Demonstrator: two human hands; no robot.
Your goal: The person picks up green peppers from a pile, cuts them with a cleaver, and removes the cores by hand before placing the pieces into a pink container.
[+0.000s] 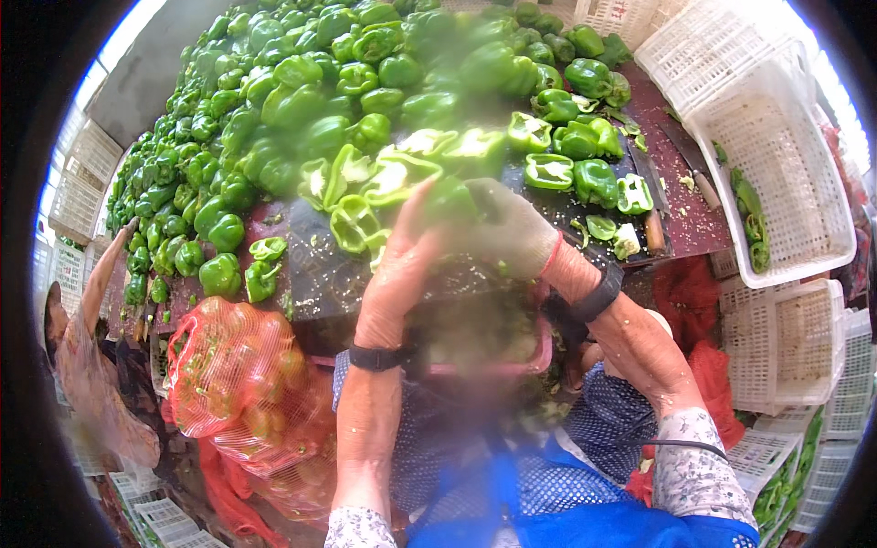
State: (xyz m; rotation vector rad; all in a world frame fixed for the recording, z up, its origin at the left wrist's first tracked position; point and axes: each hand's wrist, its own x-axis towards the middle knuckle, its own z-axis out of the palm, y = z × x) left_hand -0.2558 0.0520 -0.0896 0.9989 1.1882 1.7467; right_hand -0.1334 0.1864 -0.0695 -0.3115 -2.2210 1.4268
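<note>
Far left: another person's arm [89, 306] reaches up to the edge of a big pile of whole green bell peppers [206, 169], which covers the back left of the table and runs on behind the hands. Below the table edge, a red mesh bag [242, 365] stuffed with roundish things (contents hard to make out through the net). Next, a dark board [315, 256] sprinkled with pale seeds, with opened pepper pieces [352, 224] lying just left of and behind the hands.

Center: left hand [406, 251], looks bare, black band on the wrist, thumb side up against a green pepper [452, 199]. That pepper sits between the two hands, over the front of the board. Right hand [512, 228], grey glove with a red cuff edge, meets it from the other side. Hands are close together at the pepper; a hazy smear hides the fingertips, so can't tell how firmly either one is closed. Pink-rimmed tub [539, 358] underneath, partly behind the forearms.

Right: more cut peppers [548, 171] on the board, then a knife with a brown handle [655, 233] (a second knife [705, 189] lies farther right). Far right, a white plastic crate [776, 151] tilted, a few long green peppers [753, 215] inside, another white crate [795, 342] below it.
</note>
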